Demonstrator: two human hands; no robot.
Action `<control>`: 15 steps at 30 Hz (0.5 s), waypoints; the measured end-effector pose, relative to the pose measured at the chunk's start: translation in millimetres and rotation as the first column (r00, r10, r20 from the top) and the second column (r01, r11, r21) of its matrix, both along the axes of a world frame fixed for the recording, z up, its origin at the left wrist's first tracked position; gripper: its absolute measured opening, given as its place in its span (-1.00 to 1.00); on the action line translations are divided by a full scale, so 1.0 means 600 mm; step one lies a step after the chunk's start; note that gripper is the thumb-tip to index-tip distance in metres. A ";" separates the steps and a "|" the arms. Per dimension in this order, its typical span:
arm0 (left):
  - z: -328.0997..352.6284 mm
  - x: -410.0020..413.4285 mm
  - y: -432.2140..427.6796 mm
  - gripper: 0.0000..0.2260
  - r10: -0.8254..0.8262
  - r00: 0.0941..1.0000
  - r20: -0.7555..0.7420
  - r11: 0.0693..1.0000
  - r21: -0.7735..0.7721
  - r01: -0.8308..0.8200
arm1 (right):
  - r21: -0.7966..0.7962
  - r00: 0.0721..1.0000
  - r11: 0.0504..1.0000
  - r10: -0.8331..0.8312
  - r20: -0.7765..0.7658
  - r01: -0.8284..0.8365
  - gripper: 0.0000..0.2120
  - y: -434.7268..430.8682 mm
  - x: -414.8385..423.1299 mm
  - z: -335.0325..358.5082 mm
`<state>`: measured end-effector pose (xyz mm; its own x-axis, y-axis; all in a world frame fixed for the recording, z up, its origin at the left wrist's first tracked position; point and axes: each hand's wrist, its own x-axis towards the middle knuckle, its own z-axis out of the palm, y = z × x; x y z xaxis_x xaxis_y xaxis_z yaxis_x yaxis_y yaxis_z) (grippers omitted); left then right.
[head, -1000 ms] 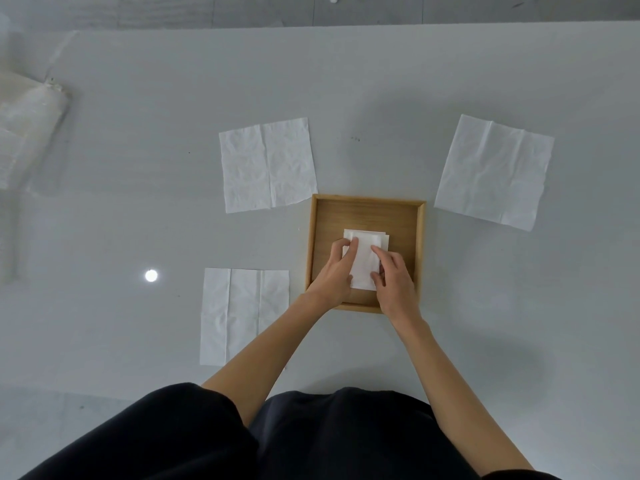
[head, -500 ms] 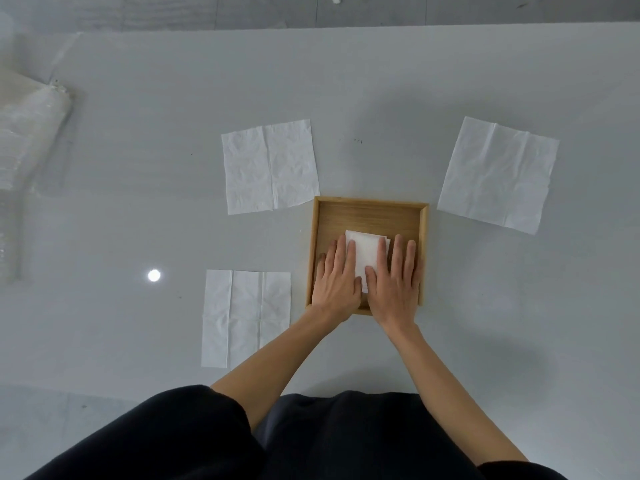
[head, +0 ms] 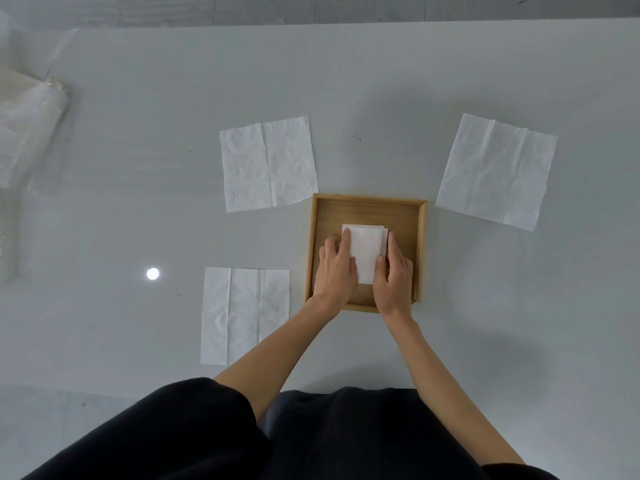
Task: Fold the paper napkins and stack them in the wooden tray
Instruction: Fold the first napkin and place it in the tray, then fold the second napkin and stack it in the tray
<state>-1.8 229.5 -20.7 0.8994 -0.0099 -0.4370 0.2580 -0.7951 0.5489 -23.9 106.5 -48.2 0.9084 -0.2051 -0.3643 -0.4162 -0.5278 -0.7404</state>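
1. Wooden tray: square, low-rimmed, pale wood. It sits on the grey table directly ahead of the person.
2. Folded napkin stack: a small white rectangle lying on the tray floor, toward the near side. Offset layers show at its far right corner. We cannot tell how many pieces it holds.
3. Left hand: it is set against the stack's left edge. The forefinger and thumb lie on the paper, and the other fingers are curled narrow beside it on the tray floor.
4. Right hand: it is set against the right edge. The thumb rests on top of the paper and the fingers are drawn close along the side. We judge that both hands are pinching the stack lightly to square it.
5. Far-left napkin: open and creased, lying flat just beyond the tray's far left corner.
6. Right napkin: open and slightly rotated, lying near the tray's far right corner but apart from it.
7. Near-left napkin: open, with its fold lines visible, lying beside the tray's left rim.
8. Handling, as we judge it: the paper is very light, soft and limp, and it tears and creases easily. The layers will slide over one another. A loose sheet is best taken by two corners or one edge with the fingertips, and a folded piece by its opposite long edges, pressed flat.
9. Plastic-wrapped pack: lies at the table's far left, well apart from the work.
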 end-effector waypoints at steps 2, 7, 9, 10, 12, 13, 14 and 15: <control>0.004 0.002 -0.003 -0.47 0.104 0.995 -0.009 0.994 -0.036 -0.104 | 0.100 0.993 0.989 -0.102 -0.061 0.108 -0.48 0.000 0.001 0.002; 0.006 0.004 0.001 -0.58 0.153 0.988 -0.026 0.982 -0.108 -0.155 | 0.314 0.967 0.916 -0.222 -0.124 0.251 -0.43 0.001 0.012 0.016; 0.010 0.002 0.001 -0.57 0.161 0.987 -0.025 0.981 -0.107 -0.163 | 0.411 0.954 0.861 -0.262 -0.148 0.300 -0.45 -0.001 0.017 0.019; 0.012 0.000 0.000 -0.55 0.166 0.986 -0.030 0.980 -0.107 -0.168 | 0.435 0.948 0.843 -0.276 -0.157 0.318 -0.45 -0.003 0.021 0.020; 0.015 -0.004 -0.004 -0.53 0.168 0.985 -0.036 0.982 -0.077 -0.170 | 0.436 0.948 0.842 -0.278 -0.156 0.319 -0.45 -0.005 0.026 0.024; 0.016 -0.006 -0.006 -0.52 0.166 0.986 -0.029 0.985 -0.046 -0.167 | 0.426 0.948 0.847 -0.280 -0.150 0.318 -0.45 -0.005 0.029 0.029; 0.019 -0.003 -0.012 -0.51 0.158 0.987 -0.007 0.987 -0.012 -0.158 | 0.415 0.945 0.849 -0.298 -0.135 0.327 -0.45 -0.010 0.030 0.036; 0.021 0.000 -0.014 -0.49 0.140 0.990 0.026 0.990 0.022 -0.141 | 0.409 0.935 0.842 -0.336 -0.114 0.352 -0.45 -0.012 0.031 0.044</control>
<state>-1.9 220.8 -7.8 0.9015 0.1272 -0.4136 0.3547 -0.7647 0.5380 -5.3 99.2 -21.8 0.7923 -0.3237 -0.5171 -0.5442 0.0083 -0.8389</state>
